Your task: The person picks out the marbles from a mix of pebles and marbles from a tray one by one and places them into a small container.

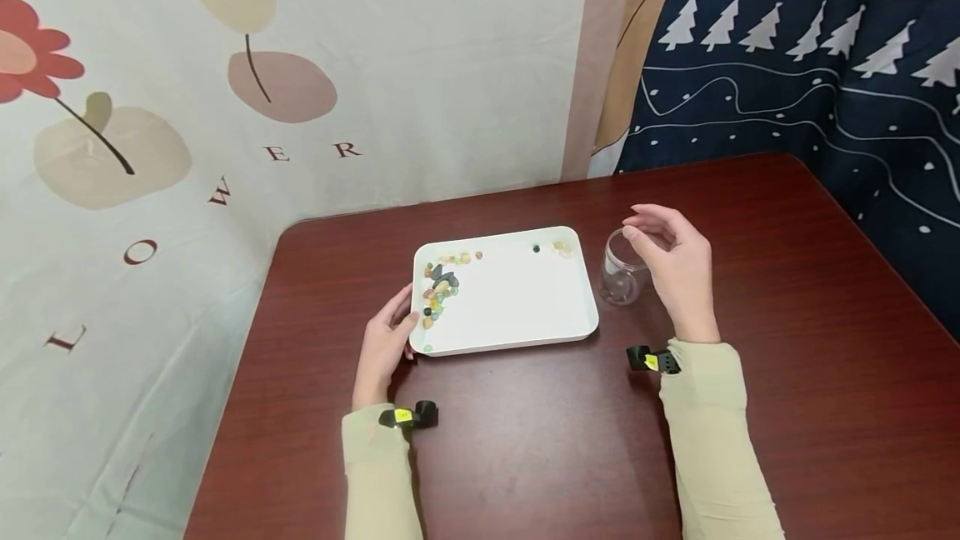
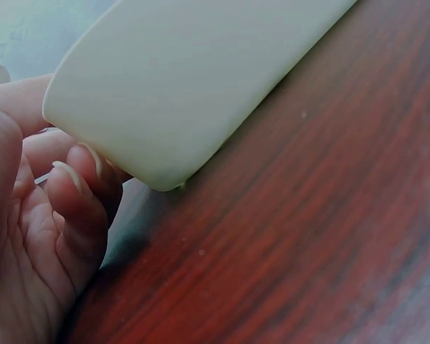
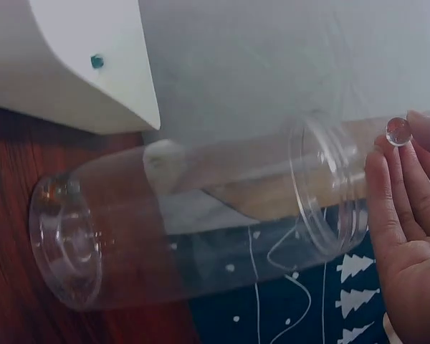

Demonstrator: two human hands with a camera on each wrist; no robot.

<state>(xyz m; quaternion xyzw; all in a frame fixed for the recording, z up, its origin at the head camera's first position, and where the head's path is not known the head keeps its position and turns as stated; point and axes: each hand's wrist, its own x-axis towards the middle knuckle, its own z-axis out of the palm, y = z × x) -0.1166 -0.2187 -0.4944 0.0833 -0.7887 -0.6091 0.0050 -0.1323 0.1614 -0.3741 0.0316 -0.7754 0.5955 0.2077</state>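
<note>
My right hand [image 1: 678, 267] pinches a clear glass marble [image 3: 398, 132] between thumb and fingertips, right at the mouth of a clear jar [image 1: 621, 277]. The jar stands upright on the table, just right of a white tray [image 1: 517, 294]. At the tray's left end my left hand [image 1: 384, 348] grips the rim, thumb on top and fingers at the outer side. Along the tray's left side lie several coloured stones and beads [image 1: 435, 304], some dark grey, others yellow, green and orange. A dark green bead [image 1: 536, 248] and a few pale stones [image 1: 562, 248] lie near its back right corner.
The reddish-brown table [image 1: 525, 440] reaches back to a pale curtain [image 1: 450, 65] with printed flowers and letters. A dark blue cloth with white trees [image 1: 757, 98] hangs at the back right. Each wrist carries a small black camera.
</note>
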